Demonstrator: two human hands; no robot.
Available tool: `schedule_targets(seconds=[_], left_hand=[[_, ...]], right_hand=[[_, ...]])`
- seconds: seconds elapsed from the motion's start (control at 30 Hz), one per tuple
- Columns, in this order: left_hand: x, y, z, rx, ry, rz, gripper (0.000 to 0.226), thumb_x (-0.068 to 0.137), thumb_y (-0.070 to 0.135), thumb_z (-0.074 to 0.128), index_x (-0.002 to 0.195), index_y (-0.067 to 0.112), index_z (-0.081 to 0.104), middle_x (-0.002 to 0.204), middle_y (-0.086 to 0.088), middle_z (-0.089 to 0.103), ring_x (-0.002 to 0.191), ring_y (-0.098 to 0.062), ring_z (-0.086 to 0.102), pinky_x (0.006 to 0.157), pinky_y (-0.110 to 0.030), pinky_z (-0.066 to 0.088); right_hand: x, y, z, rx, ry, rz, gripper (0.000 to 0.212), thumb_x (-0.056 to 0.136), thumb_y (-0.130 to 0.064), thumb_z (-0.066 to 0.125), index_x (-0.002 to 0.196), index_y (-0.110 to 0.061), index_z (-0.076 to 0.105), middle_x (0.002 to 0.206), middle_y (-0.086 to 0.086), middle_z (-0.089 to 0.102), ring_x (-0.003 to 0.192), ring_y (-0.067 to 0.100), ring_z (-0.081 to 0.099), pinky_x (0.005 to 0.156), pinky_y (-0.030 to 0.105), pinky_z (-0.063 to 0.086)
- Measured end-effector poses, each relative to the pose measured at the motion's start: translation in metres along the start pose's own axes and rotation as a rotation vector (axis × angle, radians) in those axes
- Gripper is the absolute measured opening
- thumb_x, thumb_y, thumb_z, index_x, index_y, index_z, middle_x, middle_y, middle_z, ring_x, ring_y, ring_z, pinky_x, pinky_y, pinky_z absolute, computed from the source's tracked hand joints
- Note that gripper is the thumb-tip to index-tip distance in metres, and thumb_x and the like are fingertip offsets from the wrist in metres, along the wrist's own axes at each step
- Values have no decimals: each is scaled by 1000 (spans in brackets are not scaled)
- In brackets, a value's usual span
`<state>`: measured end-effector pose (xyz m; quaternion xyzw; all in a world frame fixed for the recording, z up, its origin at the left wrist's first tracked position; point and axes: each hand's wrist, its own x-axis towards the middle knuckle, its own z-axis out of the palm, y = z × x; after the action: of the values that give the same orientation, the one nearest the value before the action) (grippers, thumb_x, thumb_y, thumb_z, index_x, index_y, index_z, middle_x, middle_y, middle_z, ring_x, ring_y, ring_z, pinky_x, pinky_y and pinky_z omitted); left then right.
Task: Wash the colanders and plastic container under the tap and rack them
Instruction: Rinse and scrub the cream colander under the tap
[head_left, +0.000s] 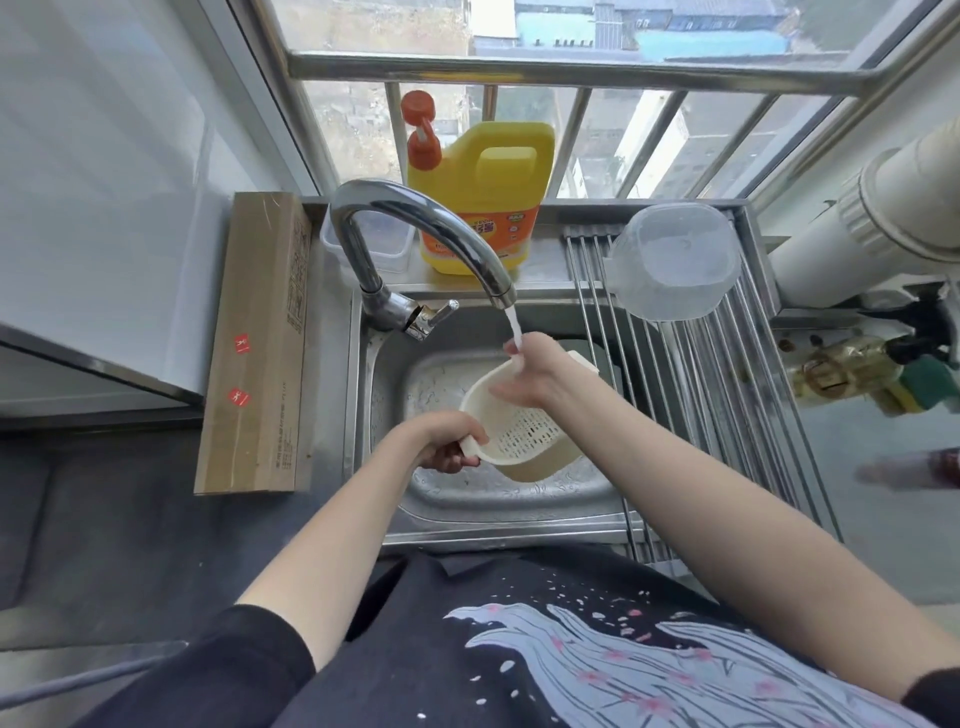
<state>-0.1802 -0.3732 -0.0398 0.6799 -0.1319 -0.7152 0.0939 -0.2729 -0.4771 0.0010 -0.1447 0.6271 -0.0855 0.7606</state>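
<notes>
A: What sits in the sink (395, 488)?

B: One cream colander (524, 441), tilted on its side above the steel basin, its slotted bottom facing the camera. I see nothing inside it. Water runs from the tap (415, 228) onto its upper rim.

A: And the plastic container (675, 260)?

B: Clear, turned upside down on the roll-up rack (727, 364) at the right of the sink, well apart from the colander. A second clear tub (379, 244) stands behind the tap beside the yellow detergent jug (488, 192); whether it holds anything I cannot tell.

A: The hands?

B: The left hand (447, 441) reaches in from below, fingers curled round the colander's near handle. The right hand (530, 374) comes from the right with the wrist bent, laid over the far rim right under the stream; its fingers look loosely bent against the plastic, though blur hides whether they clasp it.

A: Anything else?

B: A long cardboard box (260, 343) lies on the counter left of the sink.
</notes>
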Motion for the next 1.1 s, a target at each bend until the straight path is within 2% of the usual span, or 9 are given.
schedule_targets(seconds=[0.13,0.27,0.33,0.43,0.57,0.7,0.9,1.03,1.1], left_hand=[[-2,2,6,11,184,91,17,89,5,43,98,-4,53,42,-10,60,41,-20,55,45,-24,43],[-15,4,23,403,660,253,22,88,7,44,94,-2,64,79,-17,70,78,-33,67,68,-37,53],[-21,3,40,588,816,345,28,91,17,46,106,2,64,103,-19,68,99,-37,63,77,-37,50],[-29,1,55,733,856,449,45,92,48,40,110,13,62,103,-13,68,99,-35,63,73,-35,45],[-41,-21,30,458,955,517,55,88,64,31,98,24,68,91,-8,71,90,-32,66,66,-29,42],[-21,-27,-7,-236,700,348,66,87,62,29,93,7,66,75,-10,67,64,-26,63,67,-38,53],[-22,-9,-16,-849,36,183,62,96,51,33,125,-1,50,116,-19,60,102,-29,60,88,-39,48],[-23,-8,-22,-1000,-3,125,60,97,37,42,140,-4,34,141,-23,40,124,-35,49,93,-44,44],[-25,-9,-19,-1015,-9,127,54,98,29,42,140,-3,33,142,-23,40,126,-35,47,93,-45,44]], right_hand=[[-22,11,15,-111,-228,0,55,102,-32,33,149,-9,14,152,25,21,136,38,33,106,49,32],[-18,11,7,-344,-101,-53,38,99,-47,36,115,-13,44,119,13,59,101,25,63,84,45,48],[-12,7,-2,-179,-2,-54,35,100,-42,39,97,-9,48,94,13,64,80,27,65,71,45,52],[-6,8,-16,11,119,-98,26,102,-19,32,100,-2,52,82,15,58,69,27,58,55,43,50],[-10,8,-48,64,142,-176,29,99,-1,30,122,-1,49,104,20,59,101,34,59,66,48,53],[-19,7,-64,229,-29,-157,28,104,-11,29,100,-10,57,97,18,60,86,30,60,53,43,57],[-31,18,-61,322,-86,-62,32,106,-15,24,96,-4,53,94,19,59,82,32,58,64,47,56],[-38,23,-67,379,42,36,28,104,-5,20,122,5,39,93,27,58,108,36,59,64,58,45],[-39,25,-68,470,60,72,31,103,-3,21,130,3,34,116,26,59,122,31,54,82,45,47]])
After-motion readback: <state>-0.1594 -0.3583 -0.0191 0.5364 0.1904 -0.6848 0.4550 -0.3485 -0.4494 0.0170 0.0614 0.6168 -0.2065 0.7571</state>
